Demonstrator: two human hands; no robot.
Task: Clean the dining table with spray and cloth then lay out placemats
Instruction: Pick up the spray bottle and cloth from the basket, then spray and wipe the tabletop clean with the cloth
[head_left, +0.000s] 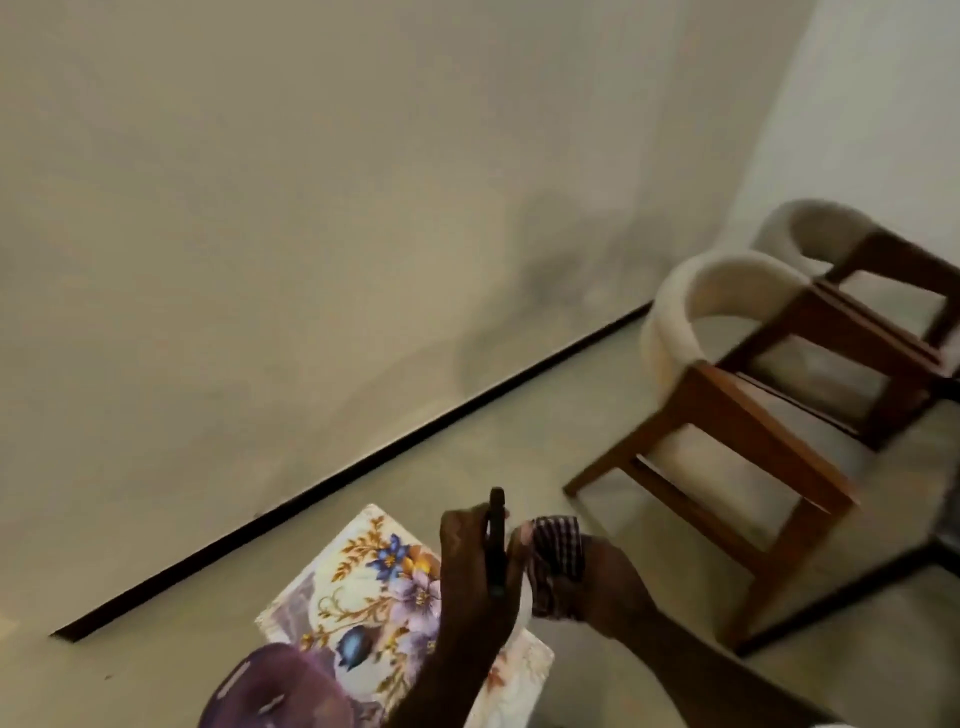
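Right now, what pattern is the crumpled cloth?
The crumpled cloth is dark-and-white checked; head view.

Left grip (470, 558) holds a slim dark object (496, 540) upright; what it is, unclear. Right grip (605, 590) clutches the checked cloth (558, 545). Floral placemat (363, 577) lies below the left forearm. Two wooden chairs (753, 415) stand at right, near the wall.

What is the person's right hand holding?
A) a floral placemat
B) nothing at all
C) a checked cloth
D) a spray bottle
C: the right hand grips a checked cloth; the left hand holds a dark slim object, and the floral placemat lies below both.
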